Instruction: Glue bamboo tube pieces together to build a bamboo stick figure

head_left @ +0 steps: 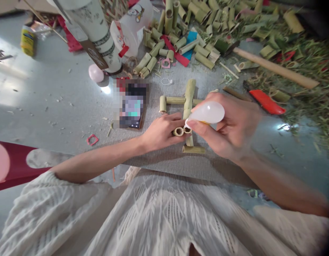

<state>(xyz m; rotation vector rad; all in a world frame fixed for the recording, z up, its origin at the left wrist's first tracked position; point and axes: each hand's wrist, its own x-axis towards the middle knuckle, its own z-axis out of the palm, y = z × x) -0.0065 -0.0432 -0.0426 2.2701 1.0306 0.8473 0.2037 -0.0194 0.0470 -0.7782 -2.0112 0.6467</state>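
Observation:
My right hand is closed round a translucent white glue bottle, tipped so that its nozzle points down to the left. The nozzle meets the rim of one of two short bamboo tubes that stand side by side with their hollow ends facing up. My left hand grips these tubes, fingers on either side of them. Beneath my hands lies a figure of joined bamboo pieces, with a long upright piece, a crossbar and a short end piece at the bottom. My right hand covers much of its right side.
Left of the figure lies a phone. Behind are a tall patterned cup, a tipped plastic cup and a heap of cut bamboo. A wooden-handled tool and a red-handled tool lie at right, beside bamboo shavings.

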